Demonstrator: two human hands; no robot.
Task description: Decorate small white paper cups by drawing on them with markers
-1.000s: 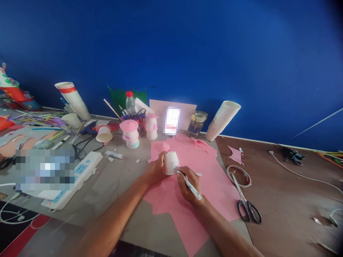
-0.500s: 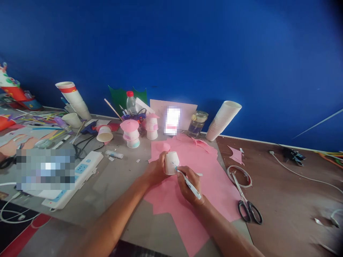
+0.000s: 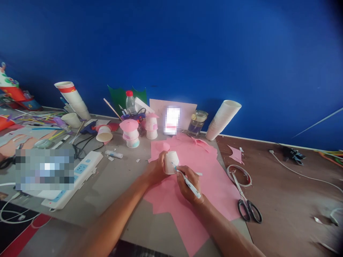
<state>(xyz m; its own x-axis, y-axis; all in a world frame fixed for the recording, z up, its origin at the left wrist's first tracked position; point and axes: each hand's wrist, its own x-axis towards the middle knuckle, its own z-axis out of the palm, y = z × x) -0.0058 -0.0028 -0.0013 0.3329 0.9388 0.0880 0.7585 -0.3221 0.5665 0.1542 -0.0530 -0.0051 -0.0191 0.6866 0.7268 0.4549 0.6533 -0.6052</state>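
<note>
A white paper cup (image 3: 171, 159) stands upside down over the pink paper (image 3: 206, 192), with my left hand (image 3: 158, 167) closed around its left side. My right hand (image 3: 189, 182) grips a white marker (image 3: 190, 186) with a light blue tip. That tip meets the cup's front wall or is very close to it; a small mark shows there. Just behind the cup lies a small pink paper cone (image 3: 162, 146). Part of a white stick, perhaps the marker's cap (image 3: 199, 174), shows behind my right hand.
Pink-topped cup towers (image 3: 130, 134) stand at the back, near a lit phone (image 3: 172, 120). Scissors (image 3: 248, 207) and a tape roll (image 3: 239, 175) lie to the right. A stack of cups (image 3: 223, 119) leans by the wall. A power strip (image 3: 83, 173) lies left.
The marker tip has shifted very slightly on the cup's front. Both hands keep their holds, and everything else looks the same apart from a slight camera shift.
</note>
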